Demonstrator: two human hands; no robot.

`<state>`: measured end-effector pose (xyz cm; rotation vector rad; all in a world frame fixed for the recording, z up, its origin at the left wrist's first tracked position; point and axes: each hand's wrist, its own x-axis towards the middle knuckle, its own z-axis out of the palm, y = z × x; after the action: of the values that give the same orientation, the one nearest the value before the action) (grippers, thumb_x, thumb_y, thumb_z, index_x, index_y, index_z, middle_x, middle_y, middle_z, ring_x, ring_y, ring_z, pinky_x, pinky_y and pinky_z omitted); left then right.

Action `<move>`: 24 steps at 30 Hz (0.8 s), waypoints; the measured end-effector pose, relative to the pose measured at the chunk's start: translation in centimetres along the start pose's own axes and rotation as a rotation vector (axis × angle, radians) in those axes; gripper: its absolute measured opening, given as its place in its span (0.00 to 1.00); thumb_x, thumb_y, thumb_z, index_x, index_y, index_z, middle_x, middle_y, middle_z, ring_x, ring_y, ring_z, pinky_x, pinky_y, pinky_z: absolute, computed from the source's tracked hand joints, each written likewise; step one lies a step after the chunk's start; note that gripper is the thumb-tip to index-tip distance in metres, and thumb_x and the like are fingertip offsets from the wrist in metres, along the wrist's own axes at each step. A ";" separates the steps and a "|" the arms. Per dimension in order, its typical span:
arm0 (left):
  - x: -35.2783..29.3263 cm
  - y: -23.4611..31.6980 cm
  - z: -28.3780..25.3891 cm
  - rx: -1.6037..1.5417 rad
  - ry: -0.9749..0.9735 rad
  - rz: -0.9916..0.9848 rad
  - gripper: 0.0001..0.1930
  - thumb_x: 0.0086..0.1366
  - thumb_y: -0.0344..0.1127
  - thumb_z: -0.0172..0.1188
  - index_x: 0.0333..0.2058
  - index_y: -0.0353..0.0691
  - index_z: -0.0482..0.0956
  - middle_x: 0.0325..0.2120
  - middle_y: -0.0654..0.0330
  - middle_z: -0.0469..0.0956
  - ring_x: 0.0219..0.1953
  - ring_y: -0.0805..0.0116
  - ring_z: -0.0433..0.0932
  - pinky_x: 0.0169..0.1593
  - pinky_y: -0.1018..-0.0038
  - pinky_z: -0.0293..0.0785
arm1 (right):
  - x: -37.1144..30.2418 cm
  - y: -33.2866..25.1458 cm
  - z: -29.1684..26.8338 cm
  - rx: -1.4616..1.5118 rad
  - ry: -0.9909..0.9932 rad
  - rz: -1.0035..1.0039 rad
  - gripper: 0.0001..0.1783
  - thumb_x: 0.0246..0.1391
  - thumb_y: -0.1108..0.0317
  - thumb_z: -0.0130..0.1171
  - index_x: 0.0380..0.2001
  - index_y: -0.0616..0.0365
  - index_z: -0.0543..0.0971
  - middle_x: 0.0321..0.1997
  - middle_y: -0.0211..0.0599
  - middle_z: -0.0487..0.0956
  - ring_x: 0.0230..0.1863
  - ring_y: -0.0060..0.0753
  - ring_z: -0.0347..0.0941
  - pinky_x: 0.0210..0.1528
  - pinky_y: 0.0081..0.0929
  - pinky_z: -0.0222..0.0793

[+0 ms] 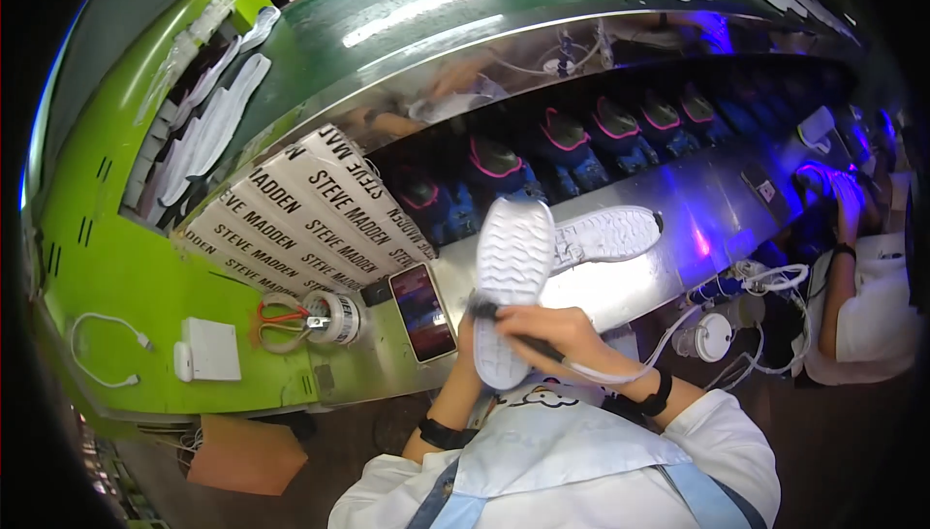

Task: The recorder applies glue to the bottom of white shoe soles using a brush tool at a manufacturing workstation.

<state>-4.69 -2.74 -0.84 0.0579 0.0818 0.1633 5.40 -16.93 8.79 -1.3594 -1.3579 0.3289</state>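
A white shoe sole (513, 250) with a wavy tread is tilted up in front of my chest. My left hand (467, 340) grips it from behind its left edge, fingers mostly hidden by the sole. Closed round a dark-handled brush (536, 344), my right hand (560, 328) crosses the lower part of the sole. The dark brush head is blurred and lies over the sole's left edge; a pale tube runs from the handle toward the right. Just beyond, a second white sole (610, 236) rests on the metal bench (668, 263).
Dark shoe uppers (499, 159) with pink rims line the trough behind the bench. At left are a printed box (310, 204), a phone (423, 312), tape (341, 319), orange-handled scissors (276, 324) and a white charger (210, 350). A co-worker's hand (847, 204) works at right, near a lidded cup (714, 334).
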 end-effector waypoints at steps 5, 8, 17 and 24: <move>0.3 -0.3 0.4 0.069 0.225 0.180 0.35 0.64 0.60 0.39 0.57 0.35 0.62 0.49 0.46 0.71 0.48 0.48 0.73 0.50 0.57 0.74 | 0.7 -0.3 -0.2 0.187 0.125 0.188 0.10 0.49 0.74 0.58 0.37 0.63 0.79 0.40 0.44 0.81 0.41 0.35 0.78 0.46 0.26 0.71; 1.9 0.1 2.8 -0.204 -0.141 -0.012 0.38 0.62 0.63 0.42 0.58 0.36 0.59 0.44 0.43 0.72 0.42 0.44 0.74 0.38 0.49 0.78 | 0.0 -2.0 0.0 0.249 -0.262 0.142 0.10 0.47 0.76 0.59 0.36 0.62 0.80 0.41 0.44 0.81 0.43 0.37 0.78 0.48 0.28 0.71; 4.6 2.6 7.4 0.306 0.079 -0.357 0.28 0.67 0.44 0.43 0.57 0.26 0.61 0.54 0.42 0.68 0.54 0.52 0.71 0.58 0.62 0.67 | 3.1 -2.4 -5.3 0.407 -0.436 0.657 0.14 0.45 0.77 0.59 0.39 0.59 0.81 0.38 0.41 0.82 0.41 0.35 0.78 0.45 0.24 0.71; 8.0 2.8 8.8 0.960 0.194 -0.769 0.15 0.61 0.40 0.60 0.41 0.35 0.78 0.33 0.60 0.80 0.31 0.75 0.78 0.34 0.79 0.75 | 3.0 -0.8 -6.5 -0.030 -0.512 0.022 0.12 0.41 0.73 0.63 0.34 0.53 0.84 0.41 0.33 0.82 0.41 0.33 0.77 0.46 0.29 0.70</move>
<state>3.46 0.93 7.44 0.9552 0.3634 -0.6554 11.17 -17.88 13.06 -1.3676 -1.7703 0.7091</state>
